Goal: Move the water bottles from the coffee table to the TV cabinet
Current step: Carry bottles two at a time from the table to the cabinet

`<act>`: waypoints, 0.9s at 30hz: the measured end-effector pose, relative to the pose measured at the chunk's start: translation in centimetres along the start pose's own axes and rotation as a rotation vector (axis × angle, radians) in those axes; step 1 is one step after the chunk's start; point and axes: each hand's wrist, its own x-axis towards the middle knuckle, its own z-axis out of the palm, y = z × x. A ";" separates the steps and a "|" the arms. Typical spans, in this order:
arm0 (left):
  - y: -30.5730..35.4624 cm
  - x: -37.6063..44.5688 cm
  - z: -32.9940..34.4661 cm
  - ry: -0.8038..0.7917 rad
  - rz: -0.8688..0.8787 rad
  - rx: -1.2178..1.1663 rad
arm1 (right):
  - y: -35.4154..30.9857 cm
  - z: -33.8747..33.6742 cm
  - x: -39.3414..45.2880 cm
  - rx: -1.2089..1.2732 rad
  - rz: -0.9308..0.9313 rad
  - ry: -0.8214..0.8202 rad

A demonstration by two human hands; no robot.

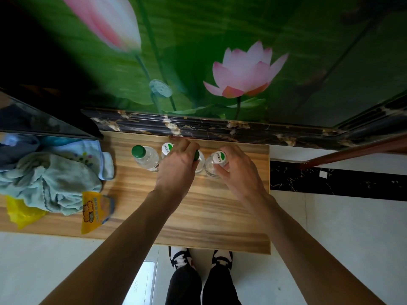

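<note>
Four water bottles stand upright in a row near the back edge of the wooden TV cabinet (209, 216). The left hand (176, 172) grips a green-capped bottle (198, 159) — the right hand (240, 170) wraps the white-capped bottle (217, 164). Towels (55, 179) lie well left.

Words I can read from where I stand

"Cestbon" is printed in dark letters beside a green swoosh on the white cap (221, 158) of the bottle under my right hand (239, 172), and again on the white cap (166, 148) at about 11 o'clock from my left hand (176, 170). The yellow snack bag (94, 211) far out at 8 o'clock carries cartoon lettering too blurred for me to read, and the small white tag (323, 174) on the dark marble band at 3 o'clock is illegible.
</note>
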 end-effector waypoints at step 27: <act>4.2 -8.1 -12.6 0.237 -0.017 -0.137 | -7.6 -13.8 -8.6 -0.122 -0.174 0.064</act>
